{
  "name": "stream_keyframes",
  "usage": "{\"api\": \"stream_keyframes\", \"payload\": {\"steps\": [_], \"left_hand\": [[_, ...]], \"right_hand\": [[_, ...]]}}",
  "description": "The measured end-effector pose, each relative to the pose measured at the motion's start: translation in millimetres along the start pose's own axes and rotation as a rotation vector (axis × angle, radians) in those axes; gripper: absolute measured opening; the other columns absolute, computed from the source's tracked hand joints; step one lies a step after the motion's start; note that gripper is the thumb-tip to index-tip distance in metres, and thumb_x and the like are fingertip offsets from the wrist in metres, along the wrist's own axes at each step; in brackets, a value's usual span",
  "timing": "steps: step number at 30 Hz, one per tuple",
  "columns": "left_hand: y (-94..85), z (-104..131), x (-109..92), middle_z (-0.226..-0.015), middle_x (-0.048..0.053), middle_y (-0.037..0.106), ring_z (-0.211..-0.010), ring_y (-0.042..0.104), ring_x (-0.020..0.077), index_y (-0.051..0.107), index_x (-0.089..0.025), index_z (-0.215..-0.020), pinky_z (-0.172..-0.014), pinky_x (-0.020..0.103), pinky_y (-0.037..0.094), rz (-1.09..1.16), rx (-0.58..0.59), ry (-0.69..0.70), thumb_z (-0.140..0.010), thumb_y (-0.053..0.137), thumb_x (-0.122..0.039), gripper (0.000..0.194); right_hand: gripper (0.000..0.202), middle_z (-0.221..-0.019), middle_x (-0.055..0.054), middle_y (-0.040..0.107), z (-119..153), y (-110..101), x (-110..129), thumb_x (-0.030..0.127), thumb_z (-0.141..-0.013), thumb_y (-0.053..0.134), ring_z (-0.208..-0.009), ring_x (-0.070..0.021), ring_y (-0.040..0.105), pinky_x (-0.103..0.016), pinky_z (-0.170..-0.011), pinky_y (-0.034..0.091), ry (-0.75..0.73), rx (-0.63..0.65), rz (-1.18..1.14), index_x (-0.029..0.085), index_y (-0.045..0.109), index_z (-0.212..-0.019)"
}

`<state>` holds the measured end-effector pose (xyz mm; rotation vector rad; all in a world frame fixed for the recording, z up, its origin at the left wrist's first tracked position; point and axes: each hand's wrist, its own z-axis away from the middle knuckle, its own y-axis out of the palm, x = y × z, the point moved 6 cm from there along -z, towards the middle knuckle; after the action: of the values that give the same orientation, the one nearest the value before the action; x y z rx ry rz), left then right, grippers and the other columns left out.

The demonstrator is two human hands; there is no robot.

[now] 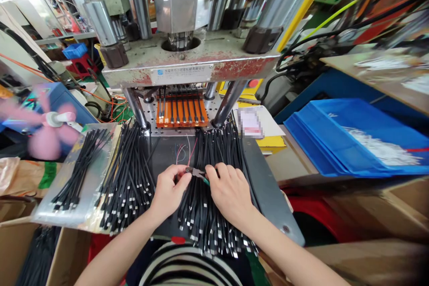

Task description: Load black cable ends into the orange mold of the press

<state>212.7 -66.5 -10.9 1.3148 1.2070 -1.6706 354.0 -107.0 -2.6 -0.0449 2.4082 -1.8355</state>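
Note:
My right hand [231, 192] is closed round a pair of pliers [197, 172] whose jaws point left. Against those jaws, my left hand [170, 187] pinches something small that its fingers hide. Beneath both hands lies a large bundle of black cables [204, 219] with metal plug ends toward me. Another pile of black cables [125, 178] is to the left of my left hand. Thin red, white and blue wires [181, 152] lie on the dark work surface just beyond my hands.
A press [187, 71] stands ahead, with an orange mould [182, 118] holding several black cables. More cables rest on a left tray [50, 199]. A pink fan [50, 120] is far left. Blue bins [321, 143] with white pieces and cardboard boxes [378, 214] are at right.

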Motion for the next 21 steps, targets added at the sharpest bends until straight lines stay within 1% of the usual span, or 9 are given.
{"api": "stream_keyframes", "payload": {"steps": [4,6,9,11,12,14,16,18,21], "left_hand": [[-4.0,0,-14,-0.062,0.000,0.054,-0.061,0.051,0.0095,0.060,-0.014,-0.065,-0.061,0.021,0.038,-0.214,0.089,0.193,-0.091,0.044,-0.024,0.032],[-7.1,1,-22,-0.063,0.000,0.056,-0.061,0.051,0.0096,0.062,-0.015,-0.069,-0.062,0.021,0.038,-0.225,0.122,0.261,-0.091,0.044,-0.024,0.030],[-11.0,3,-29,-0.062,0.000,0.058,-0.060,0.052,0.0102,0.066,-0.015,-0.075,-0.061,0.021,0.038,-0.171,0.175,0.297,-0.092,0.044,-0.025,0.029],[-12.3,5,-30,-0.061,0.000,0.057,-0.061,0.052,0.0106,0.068,-0.015,-0.077,-0.062,0.021,0.038,-0.134,0.200,0.284,-0.091,0.045,-0.027,0.030],[-12.9,6,-28,-0.061,0.000,0.057,-0.061,0.052,0.0107,0.069,-0.015,-0.077,-0.062,0.021,0.038,-0.109,0.202,0.252,-0.091,0.046,-0.029,0.030],[-13.5,8,-19,-0.062,0.000,0.055,-0.058,0.048,0.0095,0.069,-0.015,-0.080,-0.058,0.021,0.035,-0.021,0.196,0.131,-0.090,0.047,-0.035,0.031],[-11.6,9,-8,-0.064,0.000,0.052,-0.053,0.041,0.0073,0.068,-0.014,-0.084,-0.051,0.020,0.030,0.129,0.193,-0.031,-0.090,0.048,-0.042,0.035],[-6.8,9,-1,-0.065,-0.001,0.050,-0.052,0.038,0.0058,0.067,-0.013,-0.087,-0.047,0.018,0.027,0.302,0.199,-0.153,-0.087,0.052,-0.045,0.036],[0.0,6,0,-0.062,-0.001,0.051,-0.050,0.043,0.0056,0.066,-0.011,-0.081,-0.044,0.016,0.031,0.467,0.184,-0.232,-0.081,0.059,-0.044,0.033]], "right_hand": [[0.018,-0.082,-0.007,0.057,6,6,1,0.012,-0.090,0.039,-0.076,-0.0195,0.051,-0.031,-0.070,0.035,0.011,0.218,-0.479,0.016,0.056,-0.094],[0.017,-0.084,-0.005,0.057,12,7,9,0.023,-0.094,0.037,-0.077,-0.0169,0.052,-0.028,-0.071,0.038,-0.016,0.350,-0.899,0.018,0.053,-0.093],[0.030,-0.074,-0.001,0.052,18,5,22,0.044,-0.095,0.035,-0.066,-0.0133,0.047,-0.026,-0.064,0.040,-0.018,0.517,-1.478,0.019,0.049,-0.089],[0.036,-0.066,0.001,0.045,17,6,16,0.050,-0.095,0.029,-0.056,-0.0119,0.040,-0.025,-0.055,0.038,0.110,0.498,-1.713,0.019,0.045,-0.088],[0.035,-0.065,0.002,0.043,15,6,8,0.051,-0.095,0.027,-0.053,-0.0118,0.038,-0.025,-0.052,0.036,0.196,0.422,-1.750,0.020,0.043,-0.089],[0.030,-0.071,0.000,0.047,11,2,-13,0.048,-0.095,0.029,-0.058,-0.0137,0.044,-0.026,-0.055,0.040,0.264,0.227,-1.612,0.021,0.043,-0.095],[0.023,-0.090,-0.006,0.054,8,-6,-24,0.040,-0.094,0.038,-0.079,-0.0181,0.052,-0.032,-0.071,0.045,0.171,0.094,-1.253,0.021,0.047,-0.105],[0.025,-0.107,-0.011,0.053,9,-13,-24,0.028,-0.092,0.042,-0.098,-0.0229,0.051,-0.039,-0.084,0.043,0.053,0.004,-0.845,0.020,0.048,-0.116],[0.033,-0.111,-0.015,0.051,13,-19,-12,0.015,-0.090,0.040,-0.097,-0.0258,0.048,-0.040,-0.080,0.041,-0.025,-0.133,-0.404,0.016,0.049,-0.122]]}}
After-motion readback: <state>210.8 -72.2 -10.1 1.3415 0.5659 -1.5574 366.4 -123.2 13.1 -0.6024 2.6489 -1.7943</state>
